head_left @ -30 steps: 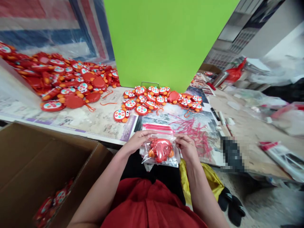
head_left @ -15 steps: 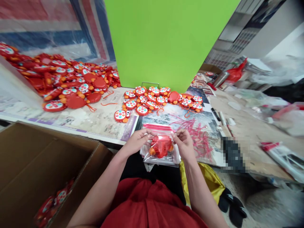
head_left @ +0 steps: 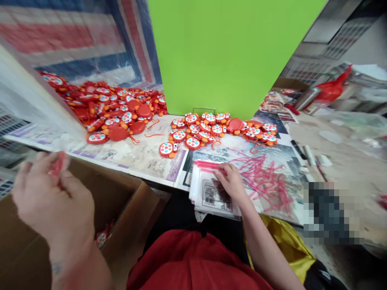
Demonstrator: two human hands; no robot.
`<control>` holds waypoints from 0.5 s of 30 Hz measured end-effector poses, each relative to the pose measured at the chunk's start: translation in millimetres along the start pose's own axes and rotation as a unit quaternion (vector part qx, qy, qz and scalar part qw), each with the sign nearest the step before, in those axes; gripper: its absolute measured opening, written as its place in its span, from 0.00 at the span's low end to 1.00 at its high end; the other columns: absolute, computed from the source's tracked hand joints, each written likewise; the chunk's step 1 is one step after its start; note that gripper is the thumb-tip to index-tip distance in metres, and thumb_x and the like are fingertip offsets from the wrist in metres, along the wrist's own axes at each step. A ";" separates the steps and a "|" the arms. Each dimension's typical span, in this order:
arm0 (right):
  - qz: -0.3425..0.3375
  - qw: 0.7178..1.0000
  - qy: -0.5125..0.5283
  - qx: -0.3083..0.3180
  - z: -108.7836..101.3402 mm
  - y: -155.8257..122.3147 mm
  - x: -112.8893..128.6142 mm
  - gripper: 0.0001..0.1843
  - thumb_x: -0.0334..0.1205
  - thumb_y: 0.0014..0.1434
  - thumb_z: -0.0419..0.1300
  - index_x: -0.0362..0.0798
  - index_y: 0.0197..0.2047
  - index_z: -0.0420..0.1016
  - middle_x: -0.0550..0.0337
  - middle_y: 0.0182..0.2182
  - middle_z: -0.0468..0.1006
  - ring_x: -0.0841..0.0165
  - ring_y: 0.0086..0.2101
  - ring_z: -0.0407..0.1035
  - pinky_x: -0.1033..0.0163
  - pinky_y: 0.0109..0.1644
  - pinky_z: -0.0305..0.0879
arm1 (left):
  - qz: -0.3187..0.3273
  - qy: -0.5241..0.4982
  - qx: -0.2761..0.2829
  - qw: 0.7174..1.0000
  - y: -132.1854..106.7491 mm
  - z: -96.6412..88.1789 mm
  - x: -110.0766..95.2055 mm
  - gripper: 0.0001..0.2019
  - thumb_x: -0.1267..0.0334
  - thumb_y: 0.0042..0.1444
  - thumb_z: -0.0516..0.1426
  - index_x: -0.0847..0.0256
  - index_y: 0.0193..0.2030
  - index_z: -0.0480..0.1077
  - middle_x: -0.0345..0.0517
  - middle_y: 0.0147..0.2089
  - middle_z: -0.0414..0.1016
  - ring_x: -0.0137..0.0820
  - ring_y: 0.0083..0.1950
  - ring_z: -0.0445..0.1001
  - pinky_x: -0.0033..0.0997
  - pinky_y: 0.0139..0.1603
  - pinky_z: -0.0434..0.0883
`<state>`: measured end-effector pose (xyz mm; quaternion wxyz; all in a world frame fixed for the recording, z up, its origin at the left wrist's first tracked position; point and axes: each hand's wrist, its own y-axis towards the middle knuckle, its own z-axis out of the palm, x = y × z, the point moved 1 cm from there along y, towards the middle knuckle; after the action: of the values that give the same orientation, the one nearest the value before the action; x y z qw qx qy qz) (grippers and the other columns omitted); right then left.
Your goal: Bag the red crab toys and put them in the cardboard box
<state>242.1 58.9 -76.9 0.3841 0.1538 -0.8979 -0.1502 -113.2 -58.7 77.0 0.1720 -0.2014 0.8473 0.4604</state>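
While the left hand (head_left: 51, 201) hangs raised over a cardboard box (head_left: 127, 201), its fingers (head_left: 33, 169) are pinched on a small pink-red piece (head_left: 59, 165), too blurred to say what it is. The right hand (head_left: 231, 183) rests on a stack of clear zip bags (head_left: 211, 193) with red seals, not gripping them, at the near edge of the bench (head_left: 142, 161). Just right of that hand lies a loose tangle of pink cords (head_left: 266, 181) on a printed sheet. Round red-orange toys (head_left: 193, 143) with coloured dots lie in a group beyond the bags, below a green board (head_left: 226, 52), with a bigger heap (head_left: 121, 108) to its left. More toys (head_left: 101, 239) lie inside the box.
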 end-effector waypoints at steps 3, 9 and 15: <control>-0.020 1.000 -0.012 0.021 12.2 -1.7 0.6 0.12 0.44 0.63 0.56 0.50 0.46 0.76 0.49 0.46 0.76 0.54 0.48 0.67 0.47 0.54 0.63 | 0.084 0.027 0.028 0.996 2.9 28.0 -4.4 0.21 0.63 0.60 0.53 0.59 0.61 0.67 0.51 0.64 0.68 0.46 0.67 0.63 0.53 0.69 0.57; -0.044 0.997 -0.067 0.023 20.4 -6.4 2.1 0.11 0.40 0.63 0.57 0.50 0.46 0.77 0.48 0.48 0.75 0.53 0.49 0.66 0.44 0.54 0.62 | 0.068 -0.013 0.303 0.950 -14.0 173.5 -22.2 0.30 0.55 0.57 0.58 0.68 0.64 0.60 0.66 0.65 0.64 0.52 0.67 0.61 0.51 0.66 0.60; -0.055 0.995 -0.083 0.007 20.7 -7.7 8.7 0.12 0.40 0.64 0.55 0.50 0.48 0.76 0.46 0.48 0.74 0.53 0.50 0.66 0.44 0.54 0.64 | 0.026 0.041 0.379 0.924 -44.4 249.2 -22.6 0.34 0.54 0.55 0.60 0.63 0.67 0.60 0.68 0.71 0.52 0.63 0.68 0.56 0.61 0.65 0.56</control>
<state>222.3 51.7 -87.9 0.2985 0.1929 -0.9178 -0.1771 -45.2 135.2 -72.6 0.1889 -0.1174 0.9698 0.1006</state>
